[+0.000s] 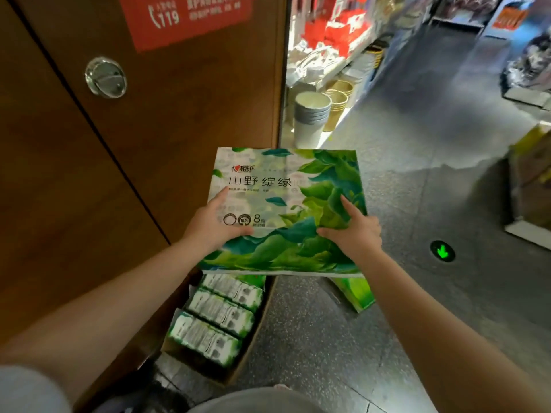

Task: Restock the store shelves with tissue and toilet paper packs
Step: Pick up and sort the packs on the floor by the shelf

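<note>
A large green-and-white tissue pack [286, 186] with leaf print is held flat in front of me, above the floor. My left hand [217, 225] grips its near left edge with the thumb on top. My right hand [354, 231] grips the near right side, thumb pressing into the wrap. Below the pack, an open cardboard box [253, 347] on the floor holds several more green tissue packs [220, 311] standing on edge. Another green pack [357, 293] lies on the floor to the right, partly hidden under the held one.
A brown wooden door [149, 114] with a round metal knob [105, 77] fills the left. An aisle of grey speckled floor [417, 174] runs ahead. Stacked buckets [311, 117] and shelves of goods [337, 37] line its left; display stands [530, 180] are at right.
</note>
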